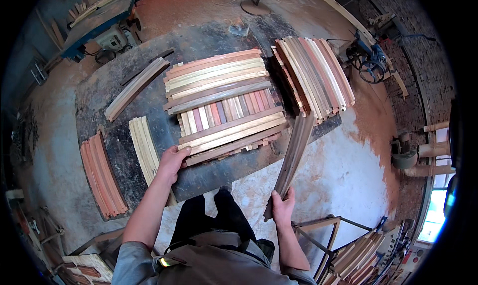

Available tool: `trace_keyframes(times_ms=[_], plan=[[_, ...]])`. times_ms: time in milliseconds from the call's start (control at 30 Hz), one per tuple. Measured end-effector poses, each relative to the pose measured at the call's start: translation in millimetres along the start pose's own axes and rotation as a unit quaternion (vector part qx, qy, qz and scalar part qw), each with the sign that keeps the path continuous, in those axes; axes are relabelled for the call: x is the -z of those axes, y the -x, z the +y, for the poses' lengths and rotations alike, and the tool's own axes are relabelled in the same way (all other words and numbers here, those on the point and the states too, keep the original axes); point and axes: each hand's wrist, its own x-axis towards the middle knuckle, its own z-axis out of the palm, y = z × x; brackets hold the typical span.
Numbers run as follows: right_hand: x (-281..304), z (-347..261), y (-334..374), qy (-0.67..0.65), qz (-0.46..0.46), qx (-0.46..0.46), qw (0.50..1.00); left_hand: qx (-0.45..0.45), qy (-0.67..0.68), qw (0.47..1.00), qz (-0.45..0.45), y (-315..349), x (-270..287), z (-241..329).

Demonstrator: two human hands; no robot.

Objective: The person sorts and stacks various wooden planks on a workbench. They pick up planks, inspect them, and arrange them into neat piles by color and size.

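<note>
My right hand (pixel 283 205) is closed around the near end of dark brown wooden strips (pixel 295 153), held at a slant. Their far end reaches the near edge of the right-hand stack of strips (pixel 318 75). With the thumb on top, my left hand (pixel 174 160) grips the left end of a pale wooden strip (pixel 234 139) at the near side of the middle stack. That stack's top layer of crosswise strips (pixel 214 78) has a gap in it. Through the gap show lengthwise strips (pixel 231 110) in red, cream and brown.
To the left lie reddish strips (pixel 103 170), pale strips (pixel 144 148) and a grey-brown bundle (pixel 137 88) on the dark work surface (pixel 209 180). A blue-edged machine table (pixel 99 23) stands far left. Near right is a frame (pixel 318 230) beside piled strips (pixel 356 257).
</note>
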Motion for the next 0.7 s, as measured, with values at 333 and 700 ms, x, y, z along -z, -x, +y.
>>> trace_keyframes(times_ms=[333,700], plan=[[-15,57,2,-0.073,0.009,-0.109,0.991,-0.01,0.031,0.999,0.011,0,-5,-2],[-80,58,-65,0.131,0.072,-0.114,0.982,-0.019,0.145,0.989,0.023,35,16,20]])
